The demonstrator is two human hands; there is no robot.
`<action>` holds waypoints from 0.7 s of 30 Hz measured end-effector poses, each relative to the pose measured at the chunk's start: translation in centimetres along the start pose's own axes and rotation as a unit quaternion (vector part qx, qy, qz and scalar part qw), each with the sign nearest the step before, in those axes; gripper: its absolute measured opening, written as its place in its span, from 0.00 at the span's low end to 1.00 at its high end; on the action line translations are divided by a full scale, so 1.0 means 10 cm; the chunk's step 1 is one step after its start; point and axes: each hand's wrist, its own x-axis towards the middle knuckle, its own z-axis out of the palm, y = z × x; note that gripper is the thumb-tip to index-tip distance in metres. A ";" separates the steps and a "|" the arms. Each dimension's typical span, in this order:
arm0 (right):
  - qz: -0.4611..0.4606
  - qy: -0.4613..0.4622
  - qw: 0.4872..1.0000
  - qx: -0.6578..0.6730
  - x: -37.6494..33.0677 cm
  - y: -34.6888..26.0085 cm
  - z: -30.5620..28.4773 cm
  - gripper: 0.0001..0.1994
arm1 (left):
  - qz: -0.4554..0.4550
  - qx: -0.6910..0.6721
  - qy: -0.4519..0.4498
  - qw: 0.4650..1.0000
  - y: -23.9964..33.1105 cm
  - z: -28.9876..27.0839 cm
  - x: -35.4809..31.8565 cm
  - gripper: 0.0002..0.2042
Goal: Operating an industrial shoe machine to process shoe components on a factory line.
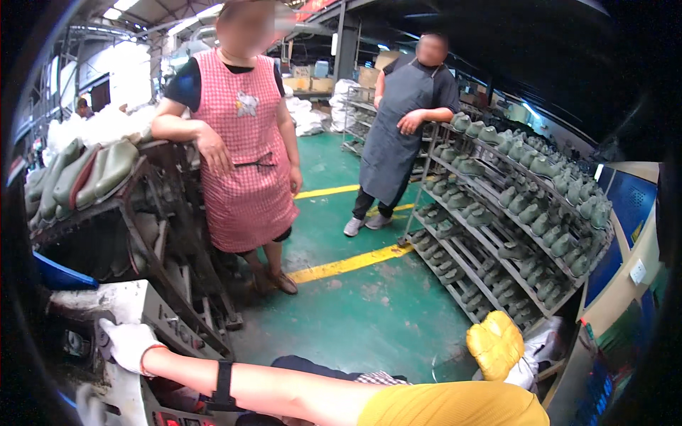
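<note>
My right hand [131, 347], in a white glove, reaches to the left over a worn grey-white machine [128, 302]. Its fingers are bent against a dark grey piece [104, 336] at the machine's front; whether that piece is loose or part of the machine cannot be made out. Below it, at the lower left edge, my left hand [89, 406] shows as a pale gloved blur, its fingers smeared. The bare right forearm with a black band crosses the lower part of the picture. Red-lit switches [169, 420] show low on the machine.
A cart [131, 213] of green boots stands behind the machine, with a person in a pink checked apron [241, 142] leaning on it. Another person in a grey apron [399, 121] rests an arm on a wide rack [490, 202] of green shoes. A yellow cushion [495, 346] lies at right.
</note>
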 end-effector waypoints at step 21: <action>0.000 -0.034 0.999 -0.034 -0.08 -0.07 -0.17 0.33 | 0.051 0.100 -0.162 0.980 0.34 0.13 -0.21 0.16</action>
